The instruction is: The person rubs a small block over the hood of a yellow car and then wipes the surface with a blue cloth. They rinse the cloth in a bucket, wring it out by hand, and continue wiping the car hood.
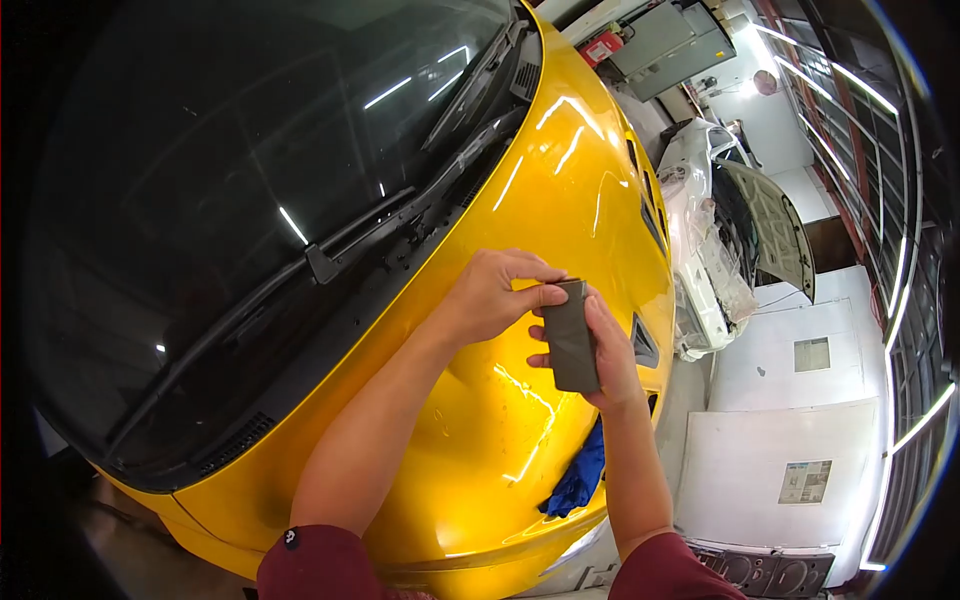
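Over the yellow car hood (480, 400), both hands are on a dark grey rectangular block (572, 345), which looks like a sanding block with sandpaper around it. My right hand (615, 355) grips the block from the right, its fingertips showing past the left edge. The thumb and fingers of my left hand (500, 290) pinch the block's upper end. A crumpled blue cloth (578, 480) lies on the hood's front edge, partly behind my right forearm. Spots and wavy light reflections show on the paint below the block.
The dark windshield (250, 180) and a wiper (320, 262) border the hood on the left. A white car (700, 230) with its hood raised stands beyond. White panels (780, 470) are on the right, and a red box (602, 48) sits near grey cabinets (675, 45).
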The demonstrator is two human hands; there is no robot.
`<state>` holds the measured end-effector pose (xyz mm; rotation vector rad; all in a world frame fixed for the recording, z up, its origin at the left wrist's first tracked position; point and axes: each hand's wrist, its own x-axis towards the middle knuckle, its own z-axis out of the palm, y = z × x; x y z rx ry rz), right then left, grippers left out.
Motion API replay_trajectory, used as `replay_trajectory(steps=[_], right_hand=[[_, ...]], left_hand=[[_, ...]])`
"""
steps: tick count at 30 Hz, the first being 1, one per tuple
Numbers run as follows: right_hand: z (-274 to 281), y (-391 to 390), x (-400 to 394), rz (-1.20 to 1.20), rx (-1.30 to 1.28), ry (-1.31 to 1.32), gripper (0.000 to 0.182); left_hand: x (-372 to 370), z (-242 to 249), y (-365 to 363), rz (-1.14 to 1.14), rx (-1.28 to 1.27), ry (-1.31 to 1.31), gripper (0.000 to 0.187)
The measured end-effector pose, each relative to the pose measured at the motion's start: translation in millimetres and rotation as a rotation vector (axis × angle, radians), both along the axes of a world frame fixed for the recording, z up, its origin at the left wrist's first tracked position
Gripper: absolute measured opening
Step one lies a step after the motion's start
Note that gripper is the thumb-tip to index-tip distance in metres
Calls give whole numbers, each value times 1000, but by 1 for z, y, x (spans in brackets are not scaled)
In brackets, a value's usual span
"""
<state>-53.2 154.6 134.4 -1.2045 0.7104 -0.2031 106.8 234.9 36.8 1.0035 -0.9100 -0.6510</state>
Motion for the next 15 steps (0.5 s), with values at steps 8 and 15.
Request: replay_trajectory(steps=[8, 15], right_hand=[[-7, 0, 4, -10, -97, -59, 45], [-30, -3, 21, 1, -1422, 110, 45]], left_hand=[[3, -1, -1, 78, 15, -64, 37], [-7, 3, -4, -348, -20, 590, 50]])
